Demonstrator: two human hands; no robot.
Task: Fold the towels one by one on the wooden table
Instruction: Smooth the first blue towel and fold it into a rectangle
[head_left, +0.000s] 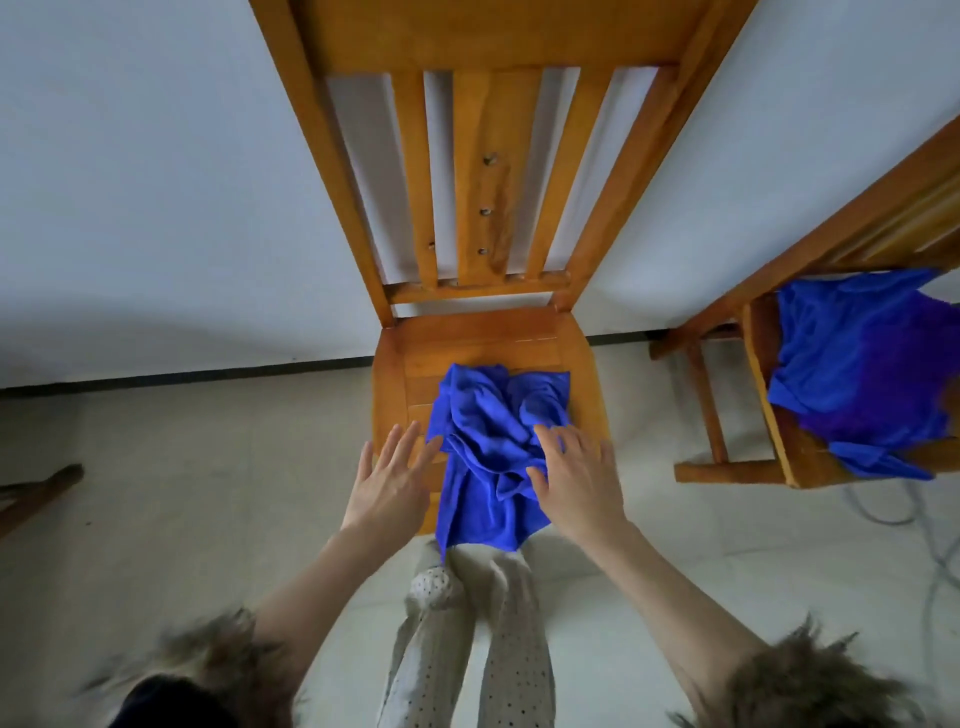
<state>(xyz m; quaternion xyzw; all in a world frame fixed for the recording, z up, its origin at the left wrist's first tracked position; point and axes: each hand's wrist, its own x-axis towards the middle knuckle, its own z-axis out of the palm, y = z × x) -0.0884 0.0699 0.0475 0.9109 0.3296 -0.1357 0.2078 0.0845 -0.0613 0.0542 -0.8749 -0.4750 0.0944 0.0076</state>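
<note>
Fingers (558, 441) on crumpled blue terry towel (493, 447)

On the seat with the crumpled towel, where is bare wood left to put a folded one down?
Bare wood shows behind the crumpled blue towel, toward the backrest, and in narrow strips along both sides of the seat. The front is crowded: the towel, left hand and right hand.
</note>
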